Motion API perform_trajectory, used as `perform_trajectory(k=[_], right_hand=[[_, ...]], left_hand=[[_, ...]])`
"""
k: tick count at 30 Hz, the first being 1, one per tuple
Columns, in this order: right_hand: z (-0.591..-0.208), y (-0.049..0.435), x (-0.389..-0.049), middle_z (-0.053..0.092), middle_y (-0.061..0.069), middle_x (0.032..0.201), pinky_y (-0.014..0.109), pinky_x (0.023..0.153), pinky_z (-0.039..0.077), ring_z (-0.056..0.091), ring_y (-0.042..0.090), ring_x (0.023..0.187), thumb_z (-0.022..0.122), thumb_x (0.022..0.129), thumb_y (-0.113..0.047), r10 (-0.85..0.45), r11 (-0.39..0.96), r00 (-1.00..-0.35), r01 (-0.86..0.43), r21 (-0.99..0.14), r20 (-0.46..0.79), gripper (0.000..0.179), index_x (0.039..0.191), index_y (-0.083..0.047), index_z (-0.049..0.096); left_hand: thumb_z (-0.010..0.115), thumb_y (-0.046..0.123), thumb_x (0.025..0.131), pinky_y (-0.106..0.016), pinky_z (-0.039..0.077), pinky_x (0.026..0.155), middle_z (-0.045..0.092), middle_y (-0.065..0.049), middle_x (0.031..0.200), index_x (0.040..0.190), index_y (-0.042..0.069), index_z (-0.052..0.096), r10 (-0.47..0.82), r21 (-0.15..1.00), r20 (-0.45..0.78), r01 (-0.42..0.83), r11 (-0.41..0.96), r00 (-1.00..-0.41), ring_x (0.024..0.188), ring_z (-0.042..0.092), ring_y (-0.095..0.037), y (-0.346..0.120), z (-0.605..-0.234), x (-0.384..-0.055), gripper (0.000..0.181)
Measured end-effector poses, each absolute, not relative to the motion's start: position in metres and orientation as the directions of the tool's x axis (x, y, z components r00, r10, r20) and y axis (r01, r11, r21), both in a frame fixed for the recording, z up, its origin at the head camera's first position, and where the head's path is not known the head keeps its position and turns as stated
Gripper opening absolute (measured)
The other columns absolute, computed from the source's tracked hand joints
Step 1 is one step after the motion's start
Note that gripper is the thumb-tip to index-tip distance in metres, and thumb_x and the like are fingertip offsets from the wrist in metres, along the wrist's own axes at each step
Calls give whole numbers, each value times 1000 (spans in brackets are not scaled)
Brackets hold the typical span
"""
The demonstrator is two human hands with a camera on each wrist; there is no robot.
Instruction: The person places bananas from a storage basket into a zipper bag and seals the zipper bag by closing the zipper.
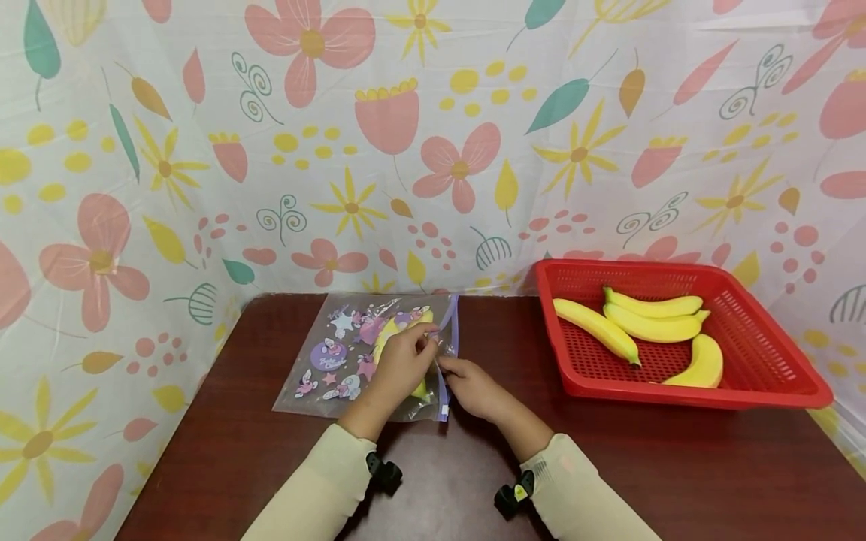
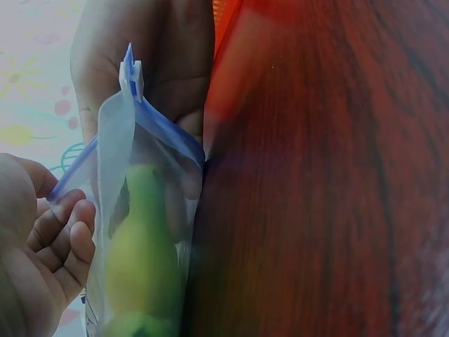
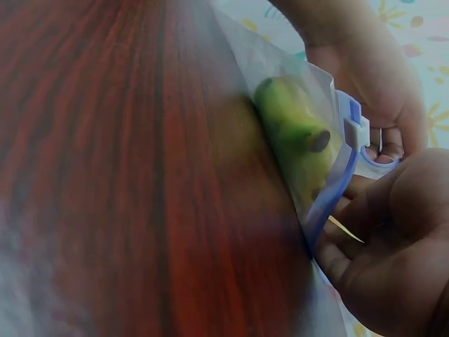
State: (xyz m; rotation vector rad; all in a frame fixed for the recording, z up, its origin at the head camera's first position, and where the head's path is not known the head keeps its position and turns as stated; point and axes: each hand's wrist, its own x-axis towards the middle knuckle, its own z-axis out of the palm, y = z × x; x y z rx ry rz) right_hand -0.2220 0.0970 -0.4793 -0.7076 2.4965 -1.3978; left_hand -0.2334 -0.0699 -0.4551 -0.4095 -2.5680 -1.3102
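Observation:
A clear zip bag (image 1: 331,357) with purple edging and cartoon prints lies on the table, its mouth facing right. Through the plastic shows a yellow banana with a green end (image 2: 144,246); the right wrist view shows green banana ends (image 3: 291,116) near the parted mouth. My left hand (image 1: 408,361) reaches over the bag and pinches one purple edge strip between thumb and fingers. Against the opposite strip, my right hand (image 1: 476,389) grips the mouth's other edge from the right. A white slider (image 3: 356,132) sits at one end of the zip.
To the right stands a red plastic basket (image 1: 751,394) with several bananas (image 1: 652,323) in it. A dark brown wooden table (image 1: 271,466) carries everything. Behind it hangs a flower-printed cloth (image 1: 460,165). Small black devices are strapped at both sleeves.

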Motion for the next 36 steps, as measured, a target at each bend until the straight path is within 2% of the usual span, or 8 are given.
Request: perform_trajectory(k=[11, 20, 30, 36], right_hand=[[-477, 94, -219, 58, 17, 144, 49, 113, 40, 50, 31, 136, 39, 95, 6, -507, 453, -860, -323, -831, 58, 49, 138, -3, 61], [-476, 94, -218, 59, 18, 143, 52, 113, 41, 51, 32, 136, 38, 97, 5, -496, 442, -866, -316, -840, 66, 49, 141, -2, 57], [-467, 96, -217, 63, 17, 126, 44, 98, 49, 60, 30, 117, 45, 99, 2, -437, 460, -894, -313, -831, 96, 34, 127, 0, 66], [-452, 97, -213, 63, 12, 121, 42, 95, 51, 60, 24, 110, 48, 99, -2, -388, 493, -914, -316, -810, 121, 33, 127, -2, 66]], left_hand=[[60, 17, 97, -22, 42, 53, 62, 3, 74, 121, 11, 72, 131, 747, 331, 344, 569, -935, 56, 47, -5, -70, -454, -233, 28], [61, 18, 95, -23, 42, 54, 62, 1, 72, 119, 10, 73, 101, 737, 375, 362, 570, -922, 56, 48, -5, -72, -452, -233, 28], [61, 20, 97, -23, 43, 56, 61, 3, 71, 119, 10, 73, 86, 725, 386, 360, 586, -918, 57, 48, -5, -75, -451, -234, 27], [62, 18, 97, -23, 42, 55, 61, 3, 70, 118, 10, 73, 80, 726, 394, 364, 583, -915, 56, 47, -6, -74, -451, -235, 25]])
